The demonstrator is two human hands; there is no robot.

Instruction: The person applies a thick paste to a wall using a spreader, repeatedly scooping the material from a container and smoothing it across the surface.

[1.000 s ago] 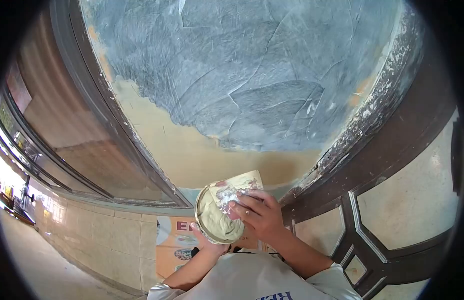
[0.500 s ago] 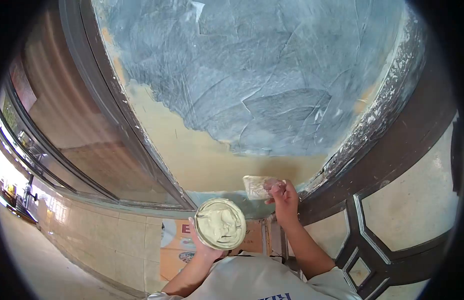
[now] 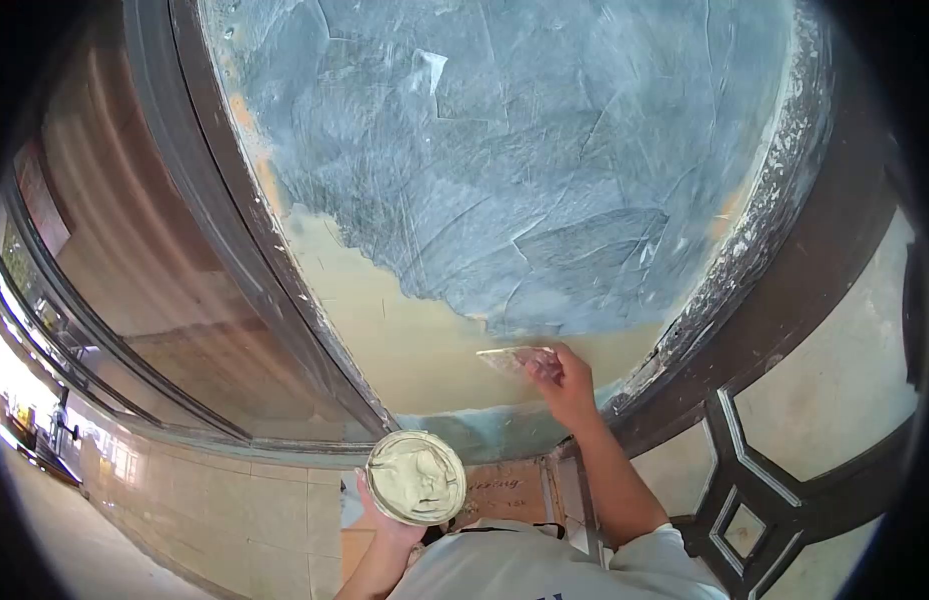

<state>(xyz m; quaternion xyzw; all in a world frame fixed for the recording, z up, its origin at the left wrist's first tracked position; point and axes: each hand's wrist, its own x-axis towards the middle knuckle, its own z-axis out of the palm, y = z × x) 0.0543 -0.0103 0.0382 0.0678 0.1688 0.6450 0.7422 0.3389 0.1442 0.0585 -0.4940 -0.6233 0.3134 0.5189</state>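
Note:
My left hand (image 3: 393, 522) is wrapped round the side of a round tub (image 3: 373, 494) filled with pale cream putty (image 3: 413, 478). Pinched in my right hand (image 3: 573, 388) is a flat putty-smeared scraper (image 3: 505, 360), its blade pointing left. It is close to the wall, near the lower edge of the grey-blue coating (image 3: 465, 200). Below and left of that coating runs a pale yellow strip of wall (image 3: 370, 305).
A dark frame with glass panes (image 3: 225, 230) borders the wall on the left. Along the right runs a paint-flaked edge (image 3: 750, 240) beside a dark panelled door (image 3: 765, 350). Printed cardboard (image 3: 500, 490) lies below, near a tiled surface (image 3: 235, 490).
My right hand has tilted the scraper, so its face now shows narrower, and it sits nearer the coating. The tub has shifted down and left in view. The wall appears lower.

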